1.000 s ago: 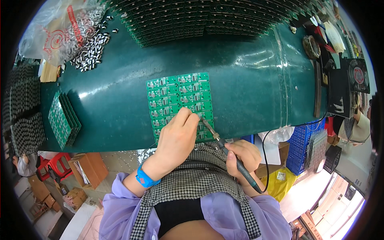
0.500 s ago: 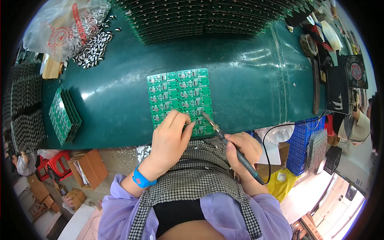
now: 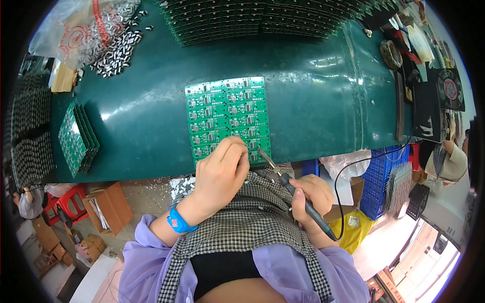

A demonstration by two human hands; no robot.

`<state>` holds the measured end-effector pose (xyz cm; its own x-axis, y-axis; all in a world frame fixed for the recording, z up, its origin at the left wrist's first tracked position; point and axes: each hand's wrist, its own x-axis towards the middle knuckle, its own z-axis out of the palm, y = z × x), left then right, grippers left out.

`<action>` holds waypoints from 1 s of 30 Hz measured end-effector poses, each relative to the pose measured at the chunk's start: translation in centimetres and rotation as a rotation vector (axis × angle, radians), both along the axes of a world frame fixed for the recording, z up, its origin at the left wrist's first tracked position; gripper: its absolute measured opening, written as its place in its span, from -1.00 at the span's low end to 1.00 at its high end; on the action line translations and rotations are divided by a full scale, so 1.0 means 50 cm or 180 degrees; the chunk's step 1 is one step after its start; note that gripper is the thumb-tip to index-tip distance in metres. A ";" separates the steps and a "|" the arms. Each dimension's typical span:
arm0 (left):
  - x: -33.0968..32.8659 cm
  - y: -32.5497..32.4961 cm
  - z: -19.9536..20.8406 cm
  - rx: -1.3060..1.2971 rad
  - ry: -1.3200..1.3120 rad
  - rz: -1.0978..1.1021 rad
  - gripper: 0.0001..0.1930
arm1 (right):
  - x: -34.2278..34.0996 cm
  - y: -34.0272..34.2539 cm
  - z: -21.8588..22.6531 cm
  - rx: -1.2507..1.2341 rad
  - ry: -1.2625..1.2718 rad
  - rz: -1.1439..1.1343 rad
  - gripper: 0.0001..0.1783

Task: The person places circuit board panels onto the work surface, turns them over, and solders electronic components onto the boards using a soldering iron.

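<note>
Head view: the green circuit board panel (image 3: 227, 118) lies flat on the dark green table (image 3: 313, 101), near its front edge. The left hand (image 3: 220, 174) presses curled fingertips onto the panel's near edge, gripping nothing. The right hand (image 3: 310, 197), fingers wrapped tight around the soldering iron (image 3: 295, 194), touches its tip to the panel's near-right corner. Far left of the panel, a clear plastic bag (image 3: 76, 25) spills small silver parts (image 3: 116, 53).
</note>
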<state>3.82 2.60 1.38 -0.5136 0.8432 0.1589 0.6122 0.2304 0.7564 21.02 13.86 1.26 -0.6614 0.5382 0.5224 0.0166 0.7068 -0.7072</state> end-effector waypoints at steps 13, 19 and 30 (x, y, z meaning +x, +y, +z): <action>0.006 0.017 -0.004 -0.0211 0.0298 -0.0023 -0.85 | -0.008 -0.011 0.003 -0.0239 -0.0147 -0.0021 -0.86; 0.005 0.017 -0.002 -0.0245 0.0231 -0.0195 -0.86 | 0.000 -0.018 0.002 -0.0108 -0.0133 -0.0026 -0.88; 0.012 -0.010 -0.007 0.0081 0.0007 -0.0208 -0.81 | 0.022 -0.022 -0.005 -0.0045 0.0078 -0.0055 -0.87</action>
<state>4.41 2.09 1.02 -0.4573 0.8706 0.1816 0.6269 0.1707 0.7602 22.13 12.76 1.00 -0.6391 0.5570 0.5305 0.0113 0.6964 -0.7175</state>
